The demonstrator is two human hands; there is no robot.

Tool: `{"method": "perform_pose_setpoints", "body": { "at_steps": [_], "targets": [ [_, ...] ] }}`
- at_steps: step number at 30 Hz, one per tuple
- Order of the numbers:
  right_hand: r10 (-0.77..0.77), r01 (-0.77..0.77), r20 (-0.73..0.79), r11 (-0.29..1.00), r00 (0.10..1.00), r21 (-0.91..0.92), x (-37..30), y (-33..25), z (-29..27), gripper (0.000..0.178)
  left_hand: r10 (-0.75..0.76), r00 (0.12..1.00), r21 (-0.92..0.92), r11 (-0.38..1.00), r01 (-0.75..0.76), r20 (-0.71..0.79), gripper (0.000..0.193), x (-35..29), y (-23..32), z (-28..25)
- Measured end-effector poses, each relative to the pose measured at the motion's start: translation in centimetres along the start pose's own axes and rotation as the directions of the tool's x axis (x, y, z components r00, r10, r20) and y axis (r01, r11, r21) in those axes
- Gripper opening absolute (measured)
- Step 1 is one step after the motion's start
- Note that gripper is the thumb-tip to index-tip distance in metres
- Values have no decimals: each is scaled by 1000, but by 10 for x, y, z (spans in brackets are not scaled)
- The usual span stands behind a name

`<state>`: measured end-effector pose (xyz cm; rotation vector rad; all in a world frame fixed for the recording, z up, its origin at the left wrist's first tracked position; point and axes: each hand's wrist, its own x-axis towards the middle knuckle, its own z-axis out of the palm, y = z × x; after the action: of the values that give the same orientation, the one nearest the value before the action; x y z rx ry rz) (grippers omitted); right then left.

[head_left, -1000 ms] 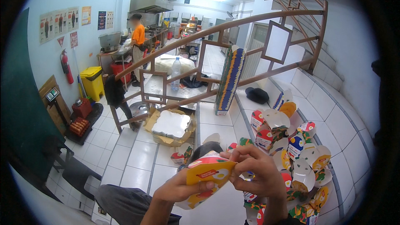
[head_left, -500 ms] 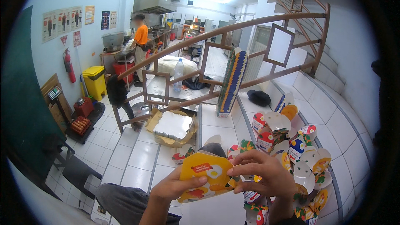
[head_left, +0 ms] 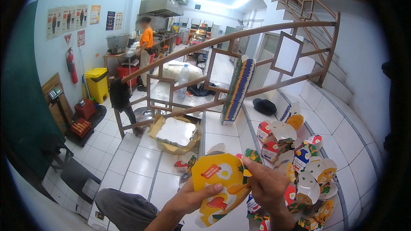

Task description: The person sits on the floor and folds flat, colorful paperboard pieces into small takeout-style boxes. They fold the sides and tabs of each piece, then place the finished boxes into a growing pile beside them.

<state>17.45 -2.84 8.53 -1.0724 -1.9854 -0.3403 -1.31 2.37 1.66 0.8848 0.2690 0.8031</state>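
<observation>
Carton [head_left: 227, 184], yellow, in thumb-over grip of left hand [head_left: 188, 199], narrow grip of right hand [head_left: 267, 186] on its edge.

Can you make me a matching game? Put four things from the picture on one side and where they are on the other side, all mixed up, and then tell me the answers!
Things:
1. Yellow carton
2. Black cap
3. Fire extinguisher
4. Yellow bin

Places:
A. Up on the wall
B. Standing on the floor
C. In the left hand, with the right hand at its edge
D. Lying on a white tiled step

Right pairs: 1-C, 2-D, 3-A, 4-B
</observation>
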Motion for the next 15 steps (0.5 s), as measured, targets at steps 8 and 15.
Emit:
{"method": "perform_pose_setpoints", "body": {
  "at_steps": [8, 15],
  "targets": [
    [96, -100, 119, 994, 988, 31, 8, -1, 1, 30, 32, 999, 27, 999, -31, -24, 53, 7, -5, -6],
    [76, -86, 101, 990, 992, 108, 11, -3, 1, 30, 18, 1000, 11, 1000, -18, -13, 54, 8, -5, -7]
  ]
}}
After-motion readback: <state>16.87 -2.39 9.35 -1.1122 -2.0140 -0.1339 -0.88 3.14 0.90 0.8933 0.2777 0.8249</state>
